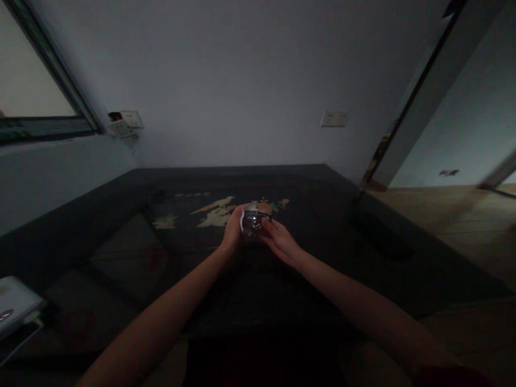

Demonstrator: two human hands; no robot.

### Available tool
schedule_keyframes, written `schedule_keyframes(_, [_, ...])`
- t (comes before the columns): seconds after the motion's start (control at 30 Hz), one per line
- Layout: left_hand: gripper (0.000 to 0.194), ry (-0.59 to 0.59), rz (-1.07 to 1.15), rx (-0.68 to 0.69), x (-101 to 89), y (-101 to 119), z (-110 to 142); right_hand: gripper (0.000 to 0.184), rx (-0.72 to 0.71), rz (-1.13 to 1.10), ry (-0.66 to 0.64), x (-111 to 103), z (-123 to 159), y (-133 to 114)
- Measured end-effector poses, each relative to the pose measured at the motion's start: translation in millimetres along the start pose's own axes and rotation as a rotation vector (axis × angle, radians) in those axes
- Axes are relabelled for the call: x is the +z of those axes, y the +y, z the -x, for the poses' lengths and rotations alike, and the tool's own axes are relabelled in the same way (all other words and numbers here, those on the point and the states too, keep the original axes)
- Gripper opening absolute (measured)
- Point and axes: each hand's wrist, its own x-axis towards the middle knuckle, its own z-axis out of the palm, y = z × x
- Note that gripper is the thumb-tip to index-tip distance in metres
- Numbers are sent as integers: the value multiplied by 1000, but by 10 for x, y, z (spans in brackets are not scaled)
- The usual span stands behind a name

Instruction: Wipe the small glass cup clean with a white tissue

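Both hands meet over the middle of the dark table [250,301], around a small, rounded, shiny bowl [252,221] that looks like glass or polished metal. My right hand [280,239] grips its right side, the thumb lying across the front. On the other side, my left hand [234,228] is closed around a thin white piece [242,220], a cloth or tissue, pressed against the bowl's left edge. Dim light hides most of my left fingertips and the bowl's underside.
A bird-and-flower picture [217,212] decorates the tabletop behind my hands. At the far left edge sits a white device [18,306] with a cable. A dark, elongated object [382,236] lies to the right. Sockets [334,119] are on the wall behind.
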Motion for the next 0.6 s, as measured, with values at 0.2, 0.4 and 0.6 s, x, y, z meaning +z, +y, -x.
schedule_keyframes(0.2, [40,-48,-232,200,45,60,164,36,-13,91,46,-9,26,37])
schedule_keyframes(0.4, [43,-25,-244,247,15,61,147,40,-12,200,-1,-18,28,9])
schedule_keyframes(0.6, [39,46,132,-142,13,-39,-2,49,-85,262,-8,10,43,-97])
